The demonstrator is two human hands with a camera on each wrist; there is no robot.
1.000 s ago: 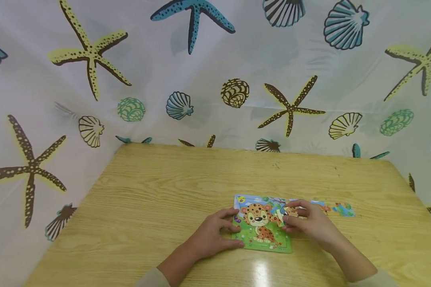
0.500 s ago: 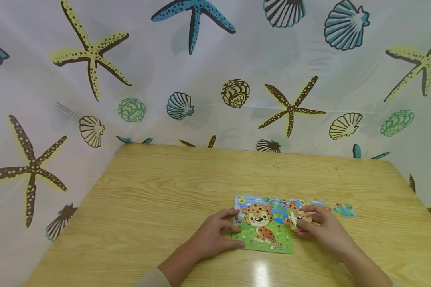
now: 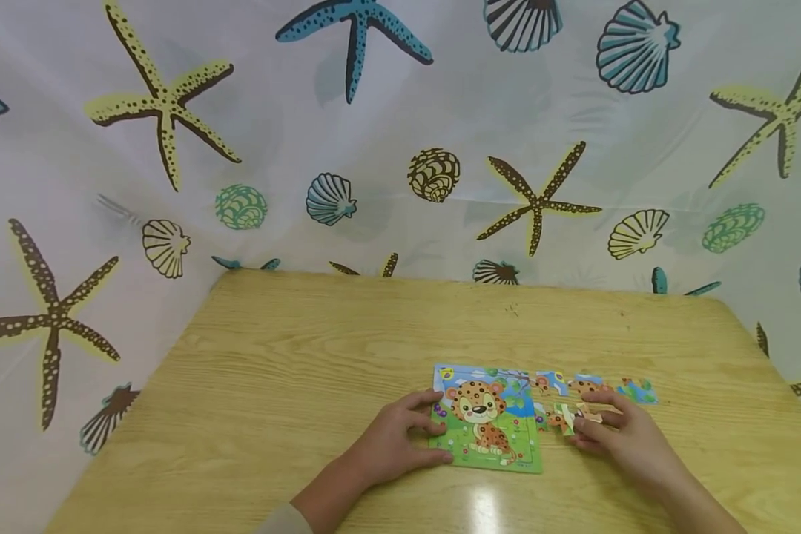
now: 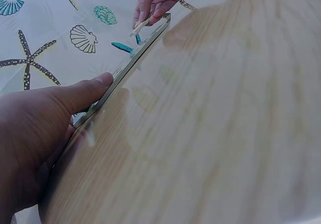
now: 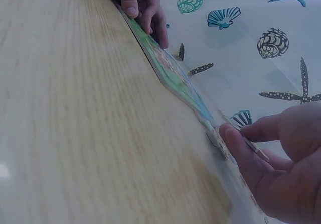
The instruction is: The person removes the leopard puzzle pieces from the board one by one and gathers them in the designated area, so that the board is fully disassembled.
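Observation:
A jigsaw puzzle board (image 3: 486,417) with a spotted leopard cub on grass lies on the table, its picture facing up. My left hand (image 3: 400,437) holds it at its left side, thumb at the near corner and fingers along the edge. To the right of the board, my right hand (image 3: 624,441) pinches a puzzle piece (image 3: 566,417) between thumb and fingertips; in the right wrist view this thin piece (image 5: 256,148) is tilted. Beneath and beside that hand, several loose pieces lie in rows, partly hidden by the fingers.
Behind the right hand, loose pieces with blue and orange print include a far-right piece (image 3: 637,391) and a middle piece (image 3: 589,383). The wooden table (image 3: 294,356) is backed by a white cloth (image 3: 374,148) printed with starfish and shells.
My right hand has moved right, from over the board's right edge to above the loose pieces, carrying the pinched piece. The left hand keeps its hold on the board.

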